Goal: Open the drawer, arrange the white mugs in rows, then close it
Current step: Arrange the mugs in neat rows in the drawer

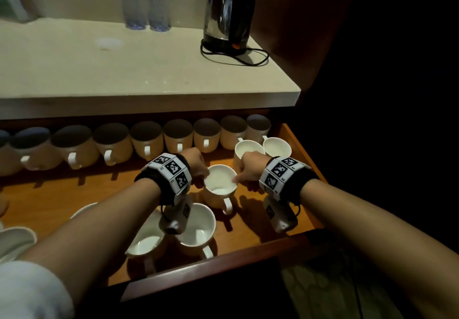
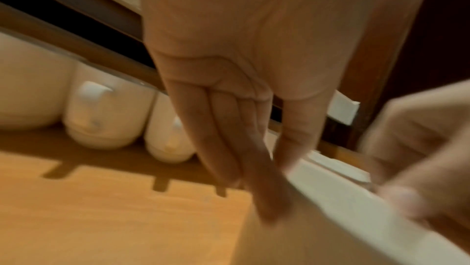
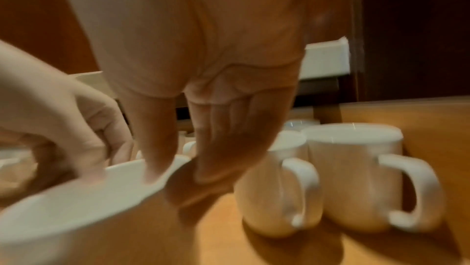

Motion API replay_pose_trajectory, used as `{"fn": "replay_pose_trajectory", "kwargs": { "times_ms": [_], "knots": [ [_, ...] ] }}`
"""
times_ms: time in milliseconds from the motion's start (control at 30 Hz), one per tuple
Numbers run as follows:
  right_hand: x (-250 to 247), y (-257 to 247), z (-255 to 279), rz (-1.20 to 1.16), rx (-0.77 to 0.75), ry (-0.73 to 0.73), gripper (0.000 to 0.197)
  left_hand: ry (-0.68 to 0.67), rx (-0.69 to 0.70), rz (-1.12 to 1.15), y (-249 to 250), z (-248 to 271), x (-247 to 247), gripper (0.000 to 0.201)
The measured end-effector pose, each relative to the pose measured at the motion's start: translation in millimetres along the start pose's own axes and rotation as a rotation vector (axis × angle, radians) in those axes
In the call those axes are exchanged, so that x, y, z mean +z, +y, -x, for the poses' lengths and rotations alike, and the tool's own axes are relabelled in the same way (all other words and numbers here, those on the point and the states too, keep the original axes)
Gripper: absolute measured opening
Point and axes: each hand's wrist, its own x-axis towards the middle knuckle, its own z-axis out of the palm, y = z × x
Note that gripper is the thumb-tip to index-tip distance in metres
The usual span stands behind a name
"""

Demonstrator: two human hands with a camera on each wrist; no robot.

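Observation:
The wooden drawer (image 1: 94, 194) stands open, with a row of several white mugs (image 1: 146, 139) along its back, handles facing me. Both hands hold one upright white mug (image 1: 219, 182) in the drawer's middle. My left hand (image 1: 202, 178) pinches its left rim: thumb at the rim, fingers (image 2: 229, 148) down the outside wall. My right hand (image 1: 238, 178) pinches the right rim, thumb (image 3: 155, 148) inside and fingers outside. The held mug (image 3: 76, 209) shows its handle toward me in the head view. Two mugs (image 1: 248, 149) (image 1: 277, 146) stand close behind my right hand.
Two more mugs (image 1: 196, 229) (image 1: 146, 241) sit near the drawer's front edge under my left forearm, and others show at the far left. Above is a pale counter (image 1: 149, 75) with a kettle (image 1: 228, 10), its cord and water bottles (image 1: 146, 0). The drawer's right wall (image 1: 303, 154) is close.

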Motion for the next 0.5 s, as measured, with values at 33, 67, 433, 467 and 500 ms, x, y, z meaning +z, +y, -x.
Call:
{"fn": "replay_pose_trajectory", "kwargs": {
  "times_ms": [33,67,433,467,500],
  "knots": [
    [3,0,0,-0.056,0.018,-0.035,0.032,0.033,0.000,0.021,-3,-2,-2,0.013],
    [6,-1,0,-0.102,0.010,-0.063,0.034,0.061,0.002,0.040,-5,-4,-3,0.014],
    [16,-8,-17,-0.464,0.032,-0.024,0.031,0.132,0.000,0.095,-7,-27,-11,0.017],
    [17,-7,-19,-0.480,0.035,-0.006,0.030,0.136,-0.005,0.101,-7,-30,-11,0.017],
    [18,-7,-21,-0.489,0.038,0.010,0.029,0.138,-0.012,0.106,-6,-32,-11,0.017]
  ]
}}
